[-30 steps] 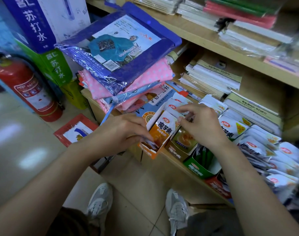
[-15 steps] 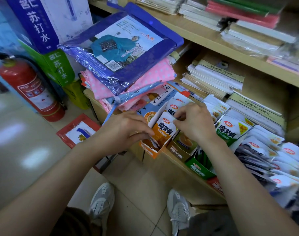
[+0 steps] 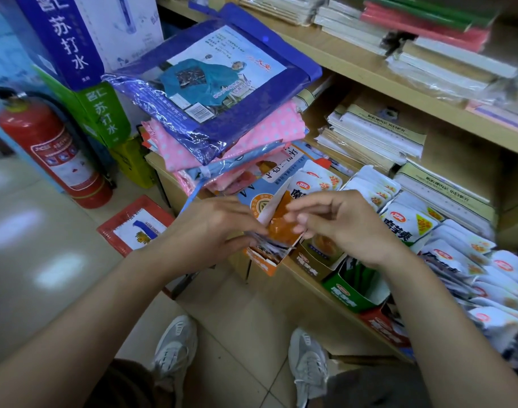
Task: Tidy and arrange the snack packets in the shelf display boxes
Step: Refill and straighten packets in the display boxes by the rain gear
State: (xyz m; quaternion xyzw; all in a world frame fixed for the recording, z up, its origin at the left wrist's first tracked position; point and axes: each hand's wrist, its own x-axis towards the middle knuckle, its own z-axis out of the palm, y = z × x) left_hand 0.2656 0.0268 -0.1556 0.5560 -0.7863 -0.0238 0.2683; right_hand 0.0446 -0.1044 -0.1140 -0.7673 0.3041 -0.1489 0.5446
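An orange display box (image 3: 266,260) stands at the left end of the low shelf, with white and orange snack packets (image 3: 284,222) upright in it. My left hand (image 3: 210,231) grips the front packets at the box's left side. My right hand (image 3: 340,228) hovers just right of the box, fingers loosely curled toward the packets; whether it pinches one I cannot tell. A brown box (image 3: 313,257), a green box (image 3: 352,290) and a red box (image 3: 384,325) follow to the right along the shelf edge. Loose white packets (image 3: 408,225) lie heaped behind them.
A stack of bagged raincoats (image 3: 210,92) lies left of and behind the boxes. Paper pads (image 3: 372,136) fill the shelf's back. A red fire extinguisher (image 3: 51,148) and soda water cartons (image 3: 72,42) stand at the left. A red booklet (image 3: 137,225) lies on the floor.
My right hand has pulled back from the packets behind the boxes toward the orange box's front. My left hand stays at the box's left side.
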